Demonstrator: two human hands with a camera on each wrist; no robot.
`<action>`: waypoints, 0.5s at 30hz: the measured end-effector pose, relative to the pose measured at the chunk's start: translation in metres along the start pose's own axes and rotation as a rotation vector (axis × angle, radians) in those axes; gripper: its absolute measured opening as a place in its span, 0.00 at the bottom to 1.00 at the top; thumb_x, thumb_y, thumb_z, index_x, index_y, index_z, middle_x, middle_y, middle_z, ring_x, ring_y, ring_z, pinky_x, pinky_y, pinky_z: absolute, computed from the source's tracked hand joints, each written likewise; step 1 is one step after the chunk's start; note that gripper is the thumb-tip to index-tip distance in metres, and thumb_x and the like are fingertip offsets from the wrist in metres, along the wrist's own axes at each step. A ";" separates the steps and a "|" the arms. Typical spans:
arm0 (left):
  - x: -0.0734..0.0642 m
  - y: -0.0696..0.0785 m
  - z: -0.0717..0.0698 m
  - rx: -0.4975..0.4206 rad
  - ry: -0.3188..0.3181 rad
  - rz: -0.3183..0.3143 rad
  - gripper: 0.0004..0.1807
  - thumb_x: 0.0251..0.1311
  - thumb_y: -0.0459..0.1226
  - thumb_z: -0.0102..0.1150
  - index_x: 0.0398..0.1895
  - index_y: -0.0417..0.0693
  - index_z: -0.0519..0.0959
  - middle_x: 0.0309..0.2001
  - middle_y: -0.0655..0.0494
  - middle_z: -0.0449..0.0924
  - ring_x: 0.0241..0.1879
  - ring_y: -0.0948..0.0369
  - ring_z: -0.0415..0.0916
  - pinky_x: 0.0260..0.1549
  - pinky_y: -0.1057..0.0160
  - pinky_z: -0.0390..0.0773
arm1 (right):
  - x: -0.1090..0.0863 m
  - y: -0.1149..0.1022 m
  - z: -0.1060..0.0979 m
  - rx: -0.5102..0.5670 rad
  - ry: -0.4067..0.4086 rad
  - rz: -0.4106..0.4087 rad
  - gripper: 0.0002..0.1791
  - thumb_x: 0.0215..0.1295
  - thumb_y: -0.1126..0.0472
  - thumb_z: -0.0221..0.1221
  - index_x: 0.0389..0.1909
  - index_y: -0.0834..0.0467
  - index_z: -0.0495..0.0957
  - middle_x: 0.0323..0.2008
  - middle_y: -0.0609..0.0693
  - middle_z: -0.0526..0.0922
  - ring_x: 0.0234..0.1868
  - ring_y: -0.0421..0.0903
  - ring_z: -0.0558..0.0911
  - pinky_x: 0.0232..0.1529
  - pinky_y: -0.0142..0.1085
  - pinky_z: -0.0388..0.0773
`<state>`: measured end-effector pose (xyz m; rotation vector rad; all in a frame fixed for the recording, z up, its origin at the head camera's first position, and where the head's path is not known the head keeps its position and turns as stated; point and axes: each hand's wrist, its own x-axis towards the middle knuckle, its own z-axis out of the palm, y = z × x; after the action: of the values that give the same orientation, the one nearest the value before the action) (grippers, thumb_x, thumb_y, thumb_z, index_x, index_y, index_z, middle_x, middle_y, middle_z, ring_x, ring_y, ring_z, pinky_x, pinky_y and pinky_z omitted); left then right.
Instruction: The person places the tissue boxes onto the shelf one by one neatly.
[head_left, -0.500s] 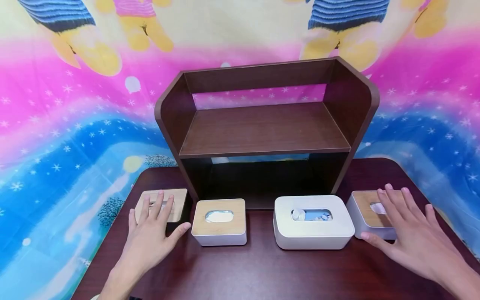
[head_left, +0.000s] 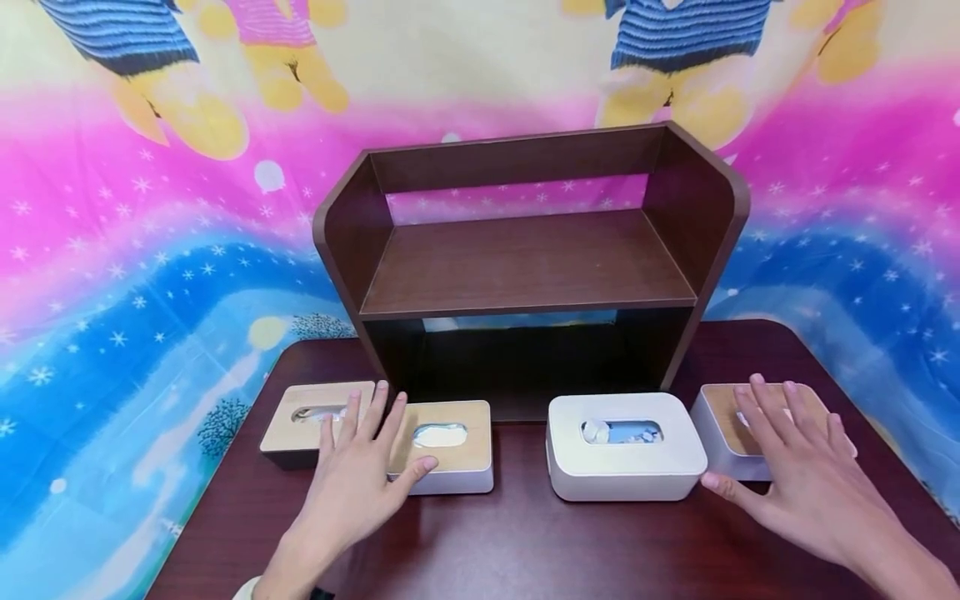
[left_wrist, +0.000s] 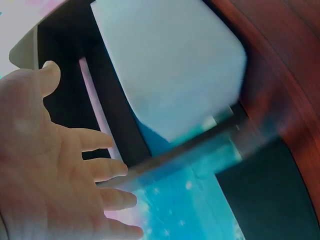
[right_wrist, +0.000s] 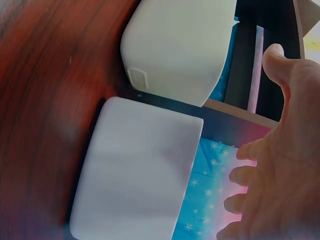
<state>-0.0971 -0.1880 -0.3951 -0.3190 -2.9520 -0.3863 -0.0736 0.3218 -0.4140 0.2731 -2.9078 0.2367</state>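
Four-sided tissue boxes stand in a row on the table. At the left is a dark-sided tissue box with a wood-look lid (head_left: pixel 296 435); beside it sits a white one with a similar lid (head_left: pixel 465 477). My left hand (head_left: pixel 348 487), fingers straight and spread, is held above these two and partly covers both. In the left wrist view, that hand (left_wrist: pixel 55 175) holds nothing. A larger all-white tissue box (head_left: pixel 630 485) stands right of centre. Over the rightmost tissue box, white with a wood-look lid (head_left: pixel 723 417), my right hand (head_left: pixel 817 492) is spread flat, empty in the right wrist view.
A dark brown two-level shelf (head_left: pixel 525 262) stands behind the boxes on the dark red table (head_left: pixel 525 554). The table's rounded corners show at either side of the shelf. A colourful printed cloth (head_left: pixel 112 275) hangs behind and around the table.
My left hand has moved right, from over the dark-sided tissue box to the gap between it and its neighbour. My right hand has shifted slightly left. The boxes stay in place.
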 end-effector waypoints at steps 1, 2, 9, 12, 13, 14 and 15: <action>0.001 0.004 0.002 -0.004 0.001 0.013 0.51 0.68 0.70 0.58 0.86 0.54 0.60 0.88 0.47 0.49 0.87 0.35 0.40 0.77 0.20 0.45 | -0.001 -0.001 0.001 0.014 -0.005 -0.002 0.68 0.62 0.28 0.68 0.88 0.58 0.41 0.88 0.63 0.36 0.87 0.68 0.28 0.76 0.64 0.08; 0.001 0.007 0.003 -0.009 0.003 0.026 0.51 0.68 0.70 0.58 0.86 0.54 0.60 0.88 0.47 0.49 0.87 0.35 0.40 0.77 0.21 0.45 | -0.001 -0.002 0.002 0.025 -0.013 -0.002 0.68 0.63 0.28 0.68 0.88 0.58 0.40 0.88 0.63 0.35 0.87 0.68 0.28 0.76 0.63 0.08; 0.007 0.033 0.008 -0.035 -0.006 0.095 0.52 0.69 0.72 0.53 0.87 0.53 0.59 0.88 0.49 0.47 0.88 0.40 0.40 0.82 0.28 0.49 | 0.000 -0.011 0.006 0.104 0.019 -0.039 0.69 0.61 0.32 0.72 0.89 0.57 0.41 0.88 0.63 0.39 0.88 0.65 0.34 0.82 0.64 0.16; 0.009 0.045 0.011 -0.043 -0.017 0.116 0.52 0.69 0.73 0.51 0.87 0.53 0.59 0.89 0.49 0.47 0.88 0.40 0.39 0.82 0.30 0.51 | 0.001 -0.016 0.007 0.142 0.014 -0.045 0.69 0.60 0.32 0.73 0.89 0.54 0.41 0.88 0.63 0.41 0.89 0.64 0.35 0.82 0.67 0.19; 0.009 0.049 0.012 -0.049 -0.022 0.123 0.52 0.70 0.73 0.51 0.87 0.54 0.58 0.89 0.49 0.46 0.88 0.41 0.39 0.82 0.31 0.51 | 0.001 -0.017 0.007 0.153 0.008 -0.045 0.69 0.60 0.32 0.73 0.89 0.53 0.41 0.88 0.63 0.41 0.89 0.64 0.35 0.82 0.68 0.20; 0.010 0.053 0.012 -0.059 -0.021 0.131 0.52 0.70 0.73 0.51 0.87 0.54 0.58 0.89 0.49 0.47 0.88 0.41 0.39 0.83 0.31 0.51 | 0.002 -0.019 0.007 0.168 0.003 -0.044 0.69 0.61 0.33 0.73 0.89 0.52 0.40 0.88 0.62 0.41 0.89 0.63 0.35 0.81 0.70 0.21; 0.010 0.056 0.013 -0.067 -0.025 0.140 0.52 0.70 0.73 0.50 0.87 0.54 0.58 0.89 0.49 0.46 0.88 0.41 0.40 0.83 0.32 0.51 | 0.002 -0.020 0.008 0.180 -0.002 -0.043 0.69 0.61 0.33 0.73 0.89 0.51 0.39 0.89 0.61 0.40 0.89 0.63 0.35 0.81 0.70 0.22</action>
<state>-0.0958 -0.1292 -0.3925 -0.5391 -2.9227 -0.4657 -0.0729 0.3004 -0.4181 0.3642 -2.8815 0.4927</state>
